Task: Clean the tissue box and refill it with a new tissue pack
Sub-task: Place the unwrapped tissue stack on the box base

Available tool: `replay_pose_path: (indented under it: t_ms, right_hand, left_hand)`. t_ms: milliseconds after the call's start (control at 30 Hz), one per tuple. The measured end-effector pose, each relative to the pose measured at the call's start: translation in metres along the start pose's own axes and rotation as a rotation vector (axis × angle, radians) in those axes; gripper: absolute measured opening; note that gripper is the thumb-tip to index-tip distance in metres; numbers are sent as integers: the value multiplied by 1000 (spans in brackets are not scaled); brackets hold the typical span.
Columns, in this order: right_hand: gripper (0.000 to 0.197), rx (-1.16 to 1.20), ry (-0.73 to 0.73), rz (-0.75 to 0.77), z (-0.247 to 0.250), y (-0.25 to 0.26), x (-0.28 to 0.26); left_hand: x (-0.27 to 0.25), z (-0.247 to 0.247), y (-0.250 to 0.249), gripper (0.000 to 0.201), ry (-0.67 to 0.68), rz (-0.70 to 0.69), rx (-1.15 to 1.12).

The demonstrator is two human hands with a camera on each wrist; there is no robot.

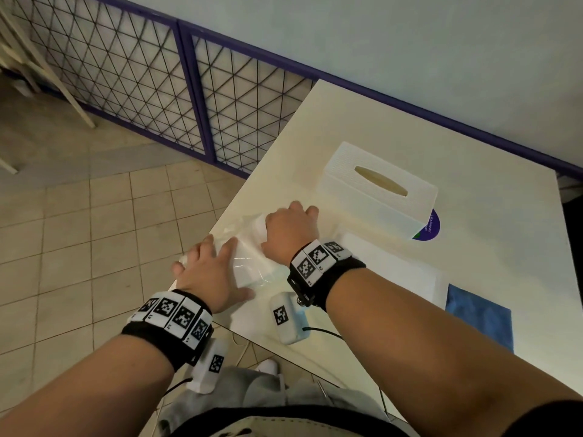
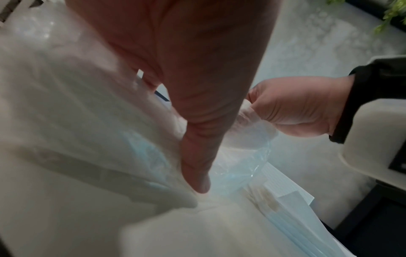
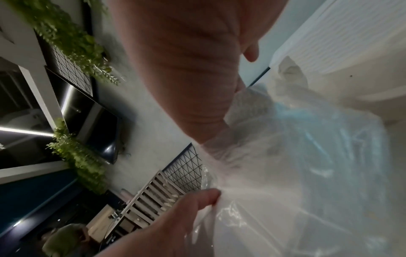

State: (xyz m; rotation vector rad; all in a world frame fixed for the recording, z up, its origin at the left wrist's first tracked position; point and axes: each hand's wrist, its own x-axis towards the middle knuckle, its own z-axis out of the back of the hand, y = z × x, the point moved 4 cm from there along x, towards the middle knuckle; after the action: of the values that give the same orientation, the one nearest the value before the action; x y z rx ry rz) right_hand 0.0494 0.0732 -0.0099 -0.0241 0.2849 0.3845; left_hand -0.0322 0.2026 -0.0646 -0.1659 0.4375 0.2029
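A tissue pack (image 1: 249,263) in clear, crinkled plastic wrap lies at the table's near left corner. My left hand (image 1: 205,269) holds its near end, with fingers pinching the wrap (image 3: 219,205) and the thumb (image 2: 197,165) pressing down on it. At the far end, my right hand (image 1: 291,230) has its fingers curled on a bunched piece of the wrap (image 2: 246,111). Behind the hands stands the white ribbed tissue box (image 1: 378,190), its oval slot facing up and showing no tissue. The pack's far side is hidden under my hands.
A flat white panel (image 1: 394,269) lies to the right of the pack, with a blue cloth (image 1: 479,313) beyond it near the table's front edge. A purple sticker (image 1: 431,227) shows beside the box. The table edge (image 1: 220,222) drops to tiled floor on the left.
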Motion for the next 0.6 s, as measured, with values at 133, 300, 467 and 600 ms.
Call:
replay_pose_path:
  t_ms: [133, 300, 467, 600]
  right_hand:
    - [43, 309, 247, -171, -13, -8, -2]
    - [38, 533, 229, -264, -7, -21, 1]
    - [37, 653, 111, -307, 31, -43, -7]
    - [59, 721, -30, -301, 77, -67, -26]
  left_hand:
    - [0, -2, -1, 113, -15, 20, 4]
    - [-2, -2, -1, 122, -7, 50, -15]
    - [-3, -2, 1, 122, 25, 83, -42]
    - [-7, -3, -3, 113, 37, 51, -3]
